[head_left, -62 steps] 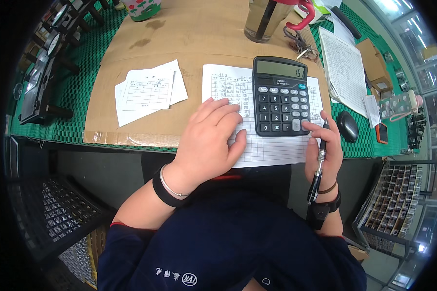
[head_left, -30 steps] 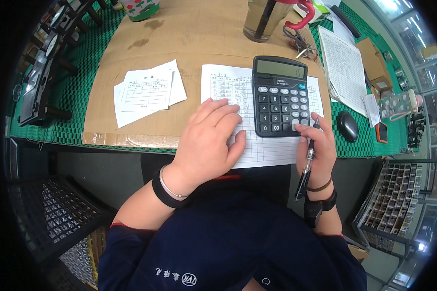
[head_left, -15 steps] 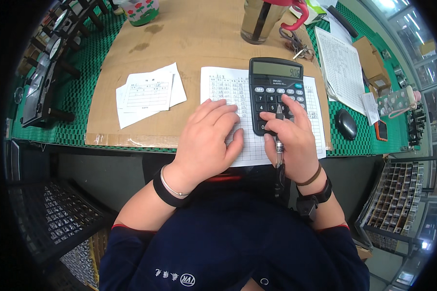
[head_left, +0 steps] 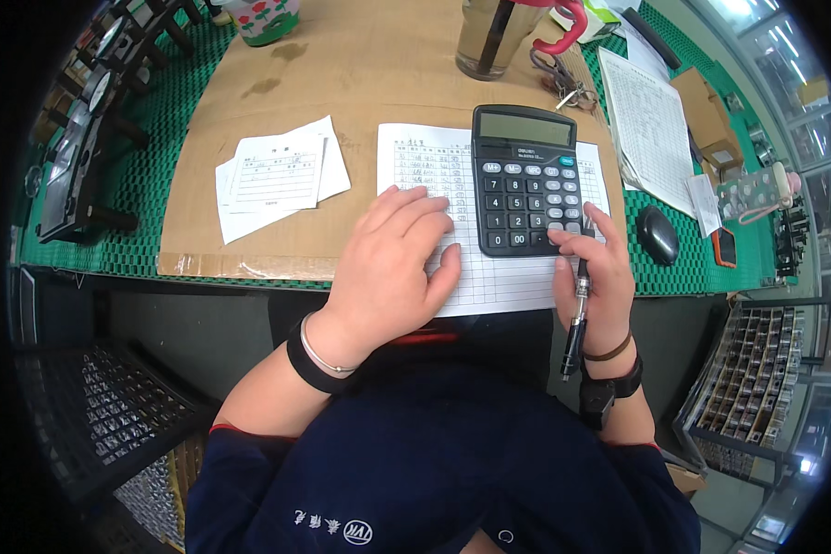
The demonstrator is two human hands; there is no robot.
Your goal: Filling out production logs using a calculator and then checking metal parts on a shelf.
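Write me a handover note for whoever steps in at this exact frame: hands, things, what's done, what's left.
Left hand: flat, palm down, on the printed table sheet, holding it to the cardboard mat.
Right hand: grips a pen, tip toward the keys, a finger on the lower right keys of the black calculator, which lies on the sheet's upper right.
Smaller slips lie to the left, untouched.
Done: sheet and calculator are laid out; the display cannot be read.
Left: likely more keying, then writing with the pen.
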